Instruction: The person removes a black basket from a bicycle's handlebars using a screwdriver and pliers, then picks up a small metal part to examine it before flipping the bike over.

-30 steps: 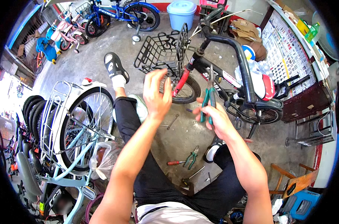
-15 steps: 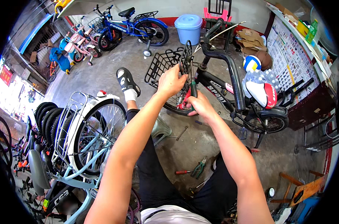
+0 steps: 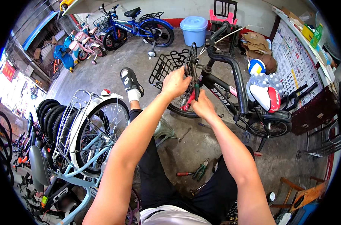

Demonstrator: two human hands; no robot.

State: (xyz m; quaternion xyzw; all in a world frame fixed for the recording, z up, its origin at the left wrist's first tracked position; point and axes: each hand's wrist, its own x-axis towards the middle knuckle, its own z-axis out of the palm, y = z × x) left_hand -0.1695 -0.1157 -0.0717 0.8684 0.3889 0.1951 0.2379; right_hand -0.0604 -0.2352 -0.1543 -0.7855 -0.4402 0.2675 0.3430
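Observation:
In front of me a small black bicycle [image 3: 219, 90] carries a black wire basket [image 3: 166, 68] at its front. My left hand [image 3: 176, 81] is closed at the basket's rear wall, fingers curled; what they pinch is hidden. Just right of it and lower, my right hand [image 3: 205, 105] is wrapped round a tool with a dark green handle [image 3: 196, 89]. The tool points up beside the basket and front wheel; its working end cannot be made out. A red part [image 3: 187, 105] sits next to the right hand, near the wheel.
Green-handled pliers [image 3: 201, 170], a red-handled screwdriver [image 3: 184, 174] and a wrench [image 3: 184, 135] lie on the floor between my legs. A pale blue bicycle [image 3: 91, 165] stands close at left. A cabinet [image 3: 309, 101] lines the right; a blue bin [image 3: 193, 33] stands behind.
My right hand has turned and closed more tightly round the tool, hiding the lower green end. My left hand stays at the basket. The whole view has shifted slightly.

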